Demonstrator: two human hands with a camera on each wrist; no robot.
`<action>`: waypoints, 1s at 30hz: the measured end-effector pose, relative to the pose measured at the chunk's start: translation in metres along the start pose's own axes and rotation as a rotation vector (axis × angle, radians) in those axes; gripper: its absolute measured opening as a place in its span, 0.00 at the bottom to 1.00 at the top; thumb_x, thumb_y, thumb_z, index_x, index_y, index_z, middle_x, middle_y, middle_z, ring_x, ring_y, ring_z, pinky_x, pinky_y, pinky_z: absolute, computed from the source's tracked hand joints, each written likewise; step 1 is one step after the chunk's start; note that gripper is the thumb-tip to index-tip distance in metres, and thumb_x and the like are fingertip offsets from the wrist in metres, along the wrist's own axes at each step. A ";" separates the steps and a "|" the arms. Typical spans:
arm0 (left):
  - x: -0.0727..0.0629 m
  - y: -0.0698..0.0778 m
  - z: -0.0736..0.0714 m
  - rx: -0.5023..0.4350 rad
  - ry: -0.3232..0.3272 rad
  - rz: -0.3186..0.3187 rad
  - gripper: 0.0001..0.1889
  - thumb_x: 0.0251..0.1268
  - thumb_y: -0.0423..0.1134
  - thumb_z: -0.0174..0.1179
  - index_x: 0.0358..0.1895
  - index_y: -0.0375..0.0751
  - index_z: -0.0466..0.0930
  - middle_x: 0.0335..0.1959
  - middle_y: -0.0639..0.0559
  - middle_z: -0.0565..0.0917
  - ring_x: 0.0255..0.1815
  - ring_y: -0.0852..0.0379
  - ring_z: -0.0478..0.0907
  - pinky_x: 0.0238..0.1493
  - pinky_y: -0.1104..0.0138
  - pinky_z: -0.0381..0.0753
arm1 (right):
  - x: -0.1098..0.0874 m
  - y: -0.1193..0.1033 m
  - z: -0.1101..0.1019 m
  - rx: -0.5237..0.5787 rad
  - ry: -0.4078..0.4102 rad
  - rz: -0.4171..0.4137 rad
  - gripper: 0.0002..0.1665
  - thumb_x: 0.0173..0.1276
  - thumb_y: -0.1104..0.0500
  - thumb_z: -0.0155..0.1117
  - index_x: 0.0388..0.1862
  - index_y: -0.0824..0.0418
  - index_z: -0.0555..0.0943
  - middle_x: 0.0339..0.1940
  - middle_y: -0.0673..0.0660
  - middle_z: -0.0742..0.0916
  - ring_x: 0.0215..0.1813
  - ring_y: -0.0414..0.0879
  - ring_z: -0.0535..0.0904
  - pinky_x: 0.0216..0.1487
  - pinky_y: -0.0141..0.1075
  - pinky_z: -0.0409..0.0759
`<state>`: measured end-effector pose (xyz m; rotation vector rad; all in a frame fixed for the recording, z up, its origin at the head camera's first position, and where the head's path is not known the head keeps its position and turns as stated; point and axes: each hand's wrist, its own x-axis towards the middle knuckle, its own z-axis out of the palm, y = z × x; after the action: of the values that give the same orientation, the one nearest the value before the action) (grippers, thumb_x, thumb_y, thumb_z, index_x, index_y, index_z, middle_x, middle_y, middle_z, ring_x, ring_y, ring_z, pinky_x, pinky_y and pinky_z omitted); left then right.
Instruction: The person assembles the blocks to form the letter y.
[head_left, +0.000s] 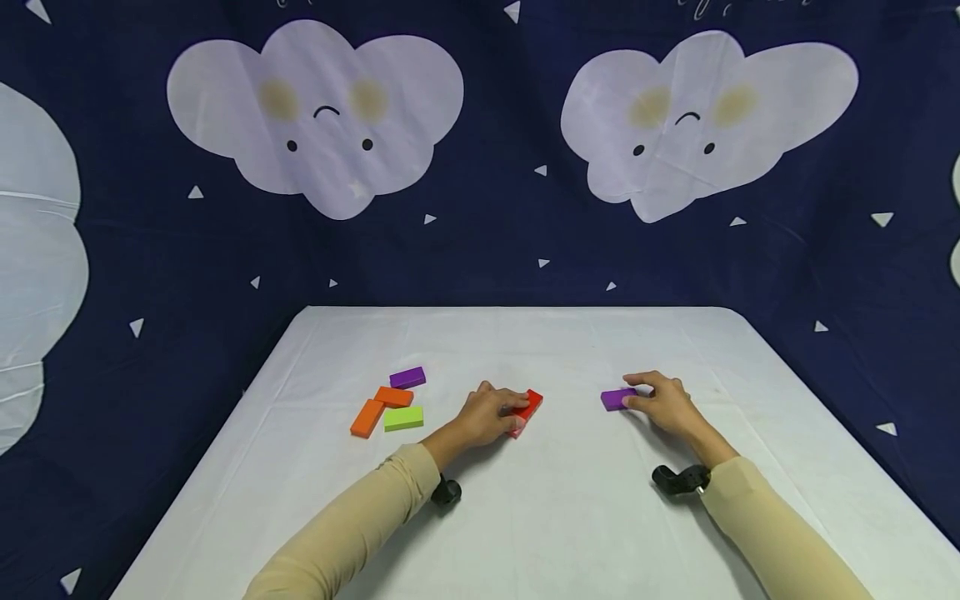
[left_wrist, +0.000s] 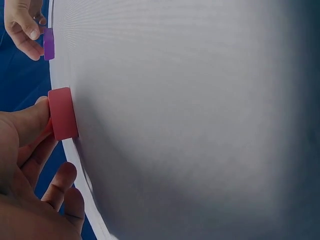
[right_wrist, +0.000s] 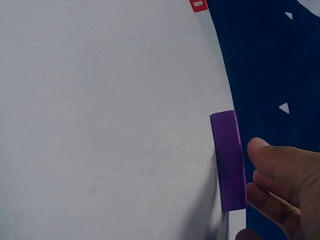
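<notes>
My left hand (head_left: pixel 487 414) holds a red block (head_left: pixel 532 403) by its sides, thumb on the near side and fingers on the far side. In the left wrist view the end of that red block (left_wrist: pixel 63 114) faces the camera close to the white cloth, with the other fingers loosely bent beside it. To the right, my right hand (head_left: pixel 665 406) is at a purple block (head_left: pixel 615 400), its thumb and index finger spread apart. In the right wrist view the thumb stands a little off the purple block (right_wrist: pixel 230 161), and another finger comes right up to its edge.
On the left of the white-covered table (head_left: pixel 570 500) lie two orange blocks (head_left: pixel 367 418), a lime green block (head_left: pixel 403 418) and another purple block (head_left: pixel 407 377), grouped closely. A dark blue curtain (head_left: pixel 495 250) with clouds hangs behind the table's far edge.
</notes>
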<state>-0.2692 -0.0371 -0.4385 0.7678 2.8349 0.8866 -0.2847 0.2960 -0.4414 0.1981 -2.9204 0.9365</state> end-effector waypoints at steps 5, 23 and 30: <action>0.001 0.001 0.000 -0.004 -0.004 -0.007 0.19 0.61 0.45 0.61 0.57 0.49 0.80 0.63 0.60 0.76 0.49 0.57 0.67 0.49 0.64 0.63 | -0.001 0.004 0.002 -0.014 -0.014 -0.004 0.26 0.60 0.54 0.65 0.58 0.59 0.78 0.57 0.67 0.79 0.47 0.57 0.69 0.42 0.43 0.62; 0.000 0.000 0.001 -0.012 0.000 -0.003 0.19 0.61 0.45 0.61 0.56 0.48 0.80 0.62 0.61 0.77 0.49 0.56 0.67 0.49 0.64 0.62 | -0.003 0.007 0.006 -0.029 -0.003 -0.057 0.21 0.61 0.59 0.64 0.53 0.61 0.80 0.56 0.67 0.80 0.44 0.55 0.67 0.44 0.46 0.59; 0.000 0.000 0.000 -0.012 0.001 0.003 0.19 0.61 0.44 0.61 0.56 0.48 0.80 0.62 0.61 0.77 0.49 0.56 0.67 0.48 0.65 0.62 | 0.002 0.005 0.007 -0.031 0.010 -0.072 0.20 0.61 0.60 0.64 0.53 0.59 0.80 0.56 0.65 0.80 0.44 0.54 0.67 0.43 0.45 0.59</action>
<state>-0.2695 -0.0371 -0.4382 0.7712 2.8271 0.9038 -0.2880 0.2961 -0.4494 0.2940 -2.8958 0.8785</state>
